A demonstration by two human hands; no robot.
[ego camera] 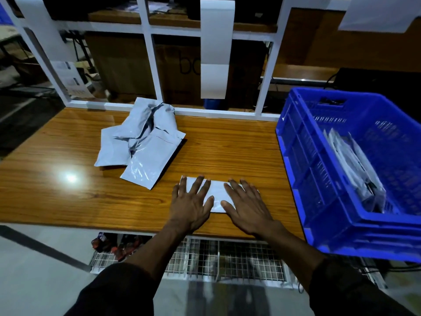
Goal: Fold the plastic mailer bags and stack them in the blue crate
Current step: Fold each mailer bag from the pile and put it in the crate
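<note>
Both hands, left hand (pixel 191 202) & right hand (pixel 245 205), lay flat, fingers spread, pressing the folded mailer (pixel 216 195) at frame center; prob. light, slick, springy, so best pinched at the edges.

Worktop layout, seen from the near edge

A folded mailer bag (pixel 217 194) lies on the worktop (pixel 68 197) at front centre; a pile of mailer bags (pixel 142 142) lies behind-left; the crate (pixel 323 201), holding folded bags (pixel 355 169), stands right.

Two hands are in view, a left hand (pixel 190 201) and a right hand (pixel 247 206). One folded mailer bag (pixel 217 194) lies on the counter (pixel 68 201). One loose pile of unfolded bags (pixel 142 142) holds about three or four; overlap hides the exact number. One blue crate (pixel 319 179) contains several folded bags (pixel 355 169), too bunched to count.
</note>
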